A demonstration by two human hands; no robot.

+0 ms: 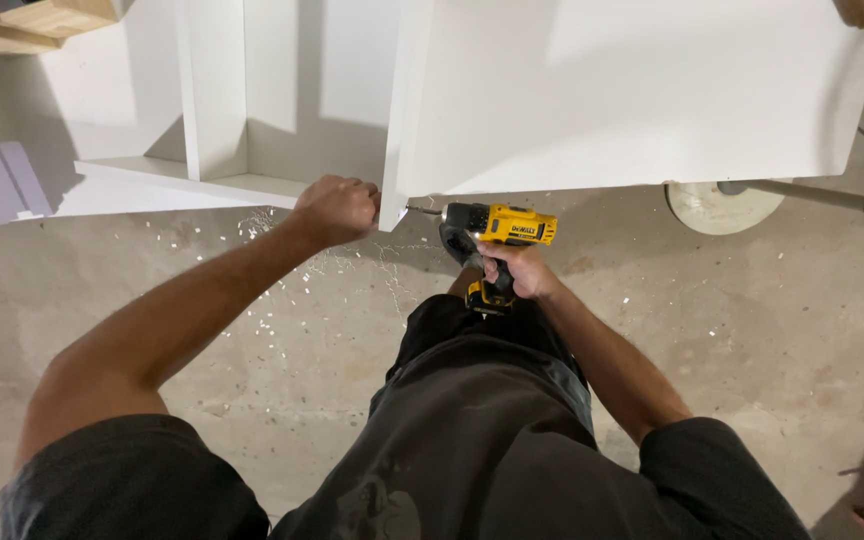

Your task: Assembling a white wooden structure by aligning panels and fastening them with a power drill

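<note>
- The right hand [512,268] is gripping the yellow drill [497,232], fingers wrapped round its handle, bit aiming at nine o'clock into the white panel [632,100].
- The left hand [337,208], fisted, is bracing that panel's edge, steadying it.

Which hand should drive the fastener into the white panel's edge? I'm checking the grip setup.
Probably the right hand: it grips the yellow drill, whose bit points at the white panel edge. The left hand braces that panel.

Open concrete floor [752,330] extends right of the drill [497,228], giving clear passage. Access upward is blocked by the white panel [642,90]. The shelf unit [222,110] obstructs the left; a round disc [722,207] lies under the panel edge.
</note>
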